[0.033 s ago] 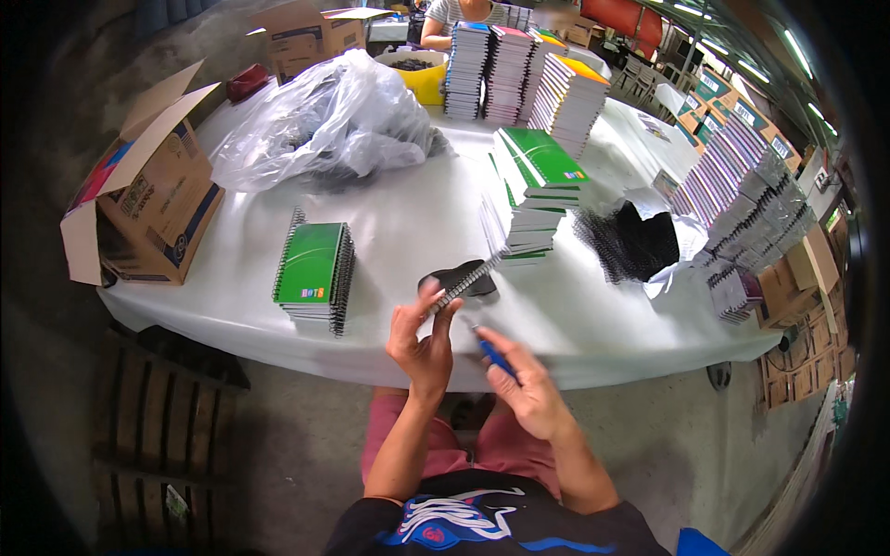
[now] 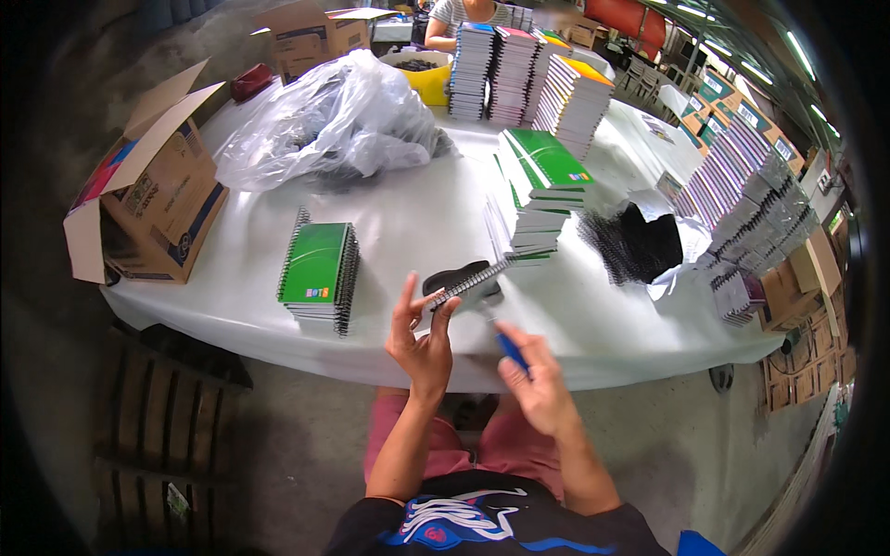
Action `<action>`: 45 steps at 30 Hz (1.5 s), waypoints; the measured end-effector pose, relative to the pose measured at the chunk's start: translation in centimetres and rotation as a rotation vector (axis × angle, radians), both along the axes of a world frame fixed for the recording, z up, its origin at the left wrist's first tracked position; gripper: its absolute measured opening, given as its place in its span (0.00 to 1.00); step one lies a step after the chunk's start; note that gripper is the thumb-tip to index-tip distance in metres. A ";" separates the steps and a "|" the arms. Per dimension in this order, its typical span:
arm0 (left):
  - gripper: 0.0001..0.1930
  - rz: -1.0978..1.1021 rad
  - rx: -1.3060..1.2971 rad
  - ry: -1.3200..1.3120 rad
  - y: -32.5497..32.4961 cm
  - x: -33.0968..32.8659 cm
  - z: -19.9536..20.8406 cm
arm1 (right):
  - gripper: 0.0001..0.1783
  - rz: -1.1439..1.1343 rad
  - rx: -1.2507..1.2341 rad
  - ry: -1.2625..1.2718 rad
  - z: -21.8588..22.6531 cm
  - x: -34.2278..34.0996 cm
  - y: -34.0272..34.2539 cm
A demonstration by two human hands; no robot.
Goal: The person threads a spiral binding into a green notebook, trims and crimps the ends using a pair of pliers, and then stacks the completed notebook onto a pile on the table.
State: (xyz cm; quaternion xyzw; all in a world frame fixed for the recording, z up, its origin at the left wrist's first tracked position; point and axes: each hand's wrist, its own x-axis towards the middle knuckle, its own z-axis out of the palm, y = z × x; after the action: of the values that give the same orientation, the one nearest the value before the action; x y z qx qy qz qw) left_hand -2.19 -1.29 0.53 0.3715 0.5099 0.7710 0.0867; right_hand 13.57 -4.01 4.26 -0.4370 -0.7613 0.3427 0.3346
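In my left hand point(image 2: 422, 347), closed between thumb and fingers, a spiral notebook point(image 2: 471, 283) is held edge-on, its wire coil turned up toward me. My right hand point(image 2: 538, 385) grips a blue-handled tool point(image 2: 512, 352) just right of the coil's near end. Its tip is blurred and looks apart from the coil. Behind the notebook lies a dark, flat object point(image 2: 443, 278), partly hidden. A small pile of green spiral notebooks point(image 2: 315, 264) rests to the left on the table. Farther off at centre right rises a taller, uneven stack of green-covered notebooks point(image 2: 542, 171).
An open cardboard box point(image 2: 165, 208) stands at the table's left. A clear plastic bag point(image 2: 329, 125) and a yellow tub point(image 2: 426, 79) sit behind. Tall notebook stacks point(image 2: 567, 102), black mesh material point(image 2: 640, 241) and purple-edged notebooks point(image 2: 728, 171) fill the right. A person point(image 2: 464, 17) is across the table.
My right hand and the blue-handled tool have moved slightly right and down, away from the coil. My left index finger points up more. The whole view has shifted a little.
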 end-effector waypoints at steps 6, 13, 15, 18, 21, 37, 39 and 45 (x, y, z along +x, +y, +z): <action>0.17 -0.193 -0.027 -0.239 -1.4 -2.8 1.2 | 0.28 -0.559 0.245 -0.796 -5.6 6.3 5.1; 0.13 -0.196 0.198 -0.381 -2.9 -4.5 3.2 | 0.27 0.078 -0.141 0.545 -1.3 -4.5 6.6; 0.13 -0.093 0.223 -0.268 -4.0 -5.8 4.3 | 0.27 0.204 -0.390 0.818 -0.1 -8.4 7.2; 0.14 0.124 0.128 -0.013 -5.5 -9.8 4.0 | 0.25 0.269 -0.464 0.816 3.1 -13.9 9.6; 0.18 0.165 -0.013 0.088 -6.1 -11.8 5.6 | 0.22 0.369 -0.613 1.137 5.4 -17.5 13.2; 0.28 0.139 -0.133 -0.042 -1.9 -16.0 -0.2 | 0.25 0.731 0.461 0.163 6.3 -24.4 14.7; 0.20 0.199 -0.101 0.015 0.1 -16.3 -1.8 | 0.21 0.561 0.223 0.279 2.3 -24.7 16.8; 0.12 0.355 0.057 -0.004 2.0 -16.3 -2.1 | 0.22 0.195 -0.074 0.286 -1.2 -27.5 17.0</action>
State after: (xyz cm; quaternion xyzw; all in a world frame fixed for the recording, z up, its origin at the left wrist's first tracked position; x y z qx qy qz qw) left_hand -18.44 0.71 -1.56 0.2765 0.5452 0.7891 -0.0604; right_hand -13.89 12.96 3.03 -0.3198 -0.7316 0.4601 0.3882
